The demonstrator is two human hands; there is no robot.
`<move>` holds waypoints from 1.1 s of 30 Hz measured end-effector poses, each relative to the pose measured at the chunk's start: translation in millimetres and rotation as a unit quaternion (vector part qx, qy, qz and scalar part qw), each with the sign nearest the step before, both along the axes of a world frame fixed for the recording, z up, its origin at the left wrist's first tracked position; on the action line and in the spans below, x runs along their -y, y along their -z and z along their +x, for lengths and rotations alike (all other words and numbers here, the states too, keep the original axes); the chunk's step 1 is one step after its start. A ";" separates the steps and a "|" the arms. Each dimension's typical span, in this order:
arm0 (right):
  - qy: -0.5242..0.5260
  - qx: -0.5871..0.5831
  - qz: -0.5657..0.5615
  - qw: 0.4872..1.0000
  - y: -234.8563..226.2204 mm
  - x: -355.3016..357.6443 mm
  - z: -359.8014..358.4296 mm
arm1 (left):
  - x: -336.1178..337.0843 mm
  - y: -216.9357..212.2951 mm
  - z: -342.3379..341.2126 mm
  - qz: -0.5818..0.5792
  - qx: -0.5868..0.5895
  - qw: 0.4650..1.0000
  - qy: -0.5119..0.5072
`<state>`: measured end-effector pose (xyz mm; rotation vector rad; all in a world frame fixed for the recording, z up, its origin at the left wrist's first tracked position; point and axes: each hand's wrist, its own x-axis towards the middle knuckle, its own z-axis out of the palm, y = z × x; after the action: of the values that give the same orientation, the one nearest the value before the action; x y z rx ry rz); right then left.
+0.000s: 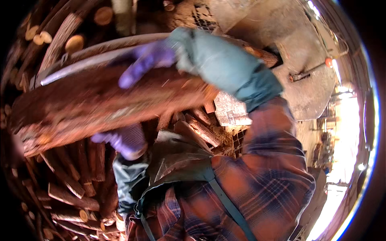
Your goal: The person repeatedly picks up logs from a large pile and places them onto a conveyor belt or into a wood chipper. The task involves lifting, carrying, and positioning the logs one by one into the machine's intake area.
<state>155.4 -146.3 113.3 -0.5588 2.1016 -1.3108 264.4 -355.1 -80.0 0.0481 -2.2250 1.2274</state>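
Observation:
A thick, long log with reddish-brown bark lies across the left half of the view, slightly smeared by motion. My right hand, in a purple glove, reaches over its far side with the thumb down on the bark. On the near side my left hand, gloved in purple too, supports the log from underneath; part of its palm is hidden by the wood. Teal sleeve covers run over both forearms. Just beyond the log curves a pale metal rim, close to my right fingers.
Many cut logs are piled below and left, with more log ends at the far left. Split pieces lie near my apron over a metal grate. A hand tool with an orange end rests on a concrete slab at right.

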 end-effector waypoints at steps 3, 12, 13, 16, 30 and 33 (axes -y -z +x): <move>0.088 0.034 0.051 0.994 -62.6 -165.6 -11.9 | -132.4 -8.8 -71.0 -0.522 -0.310 0.785 -0.121; 0.425 -0.271 0.291 0.813 95.8 -390.0 70.4 | -204.2 -40.6 -41.9 -0.801 -0.558 0.141 -0.163; 0.439 -0.255 0.247 0.825 90.1 -397.9 71.6 | -187.1 -33.8 -37.9 -0.818 -0.549 0.126 -0.116; 0.557 -0.029 0.045 0.829 33.2 -293.9 63.7 | -127.7 53.5 -6.2 -0.838 -0.526 0.032 -0.143; 0.009 0.290 -0.060 0.955 297.8 312.5 4.7 | 351.3 270.0 25.9 -0.978 0.144 -0.133 0.069; -0.009 0.356 -0.070 0.932 395.6 415.2 -26.1 | 470.6 303.2 33.1 -0.956 0.257 0.012 0.139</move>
<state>129.3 -561.5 -282.3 -0.1134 1.4084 -1.3899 297.5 -825.7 -383.2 1.5024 -1.0255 -2.2343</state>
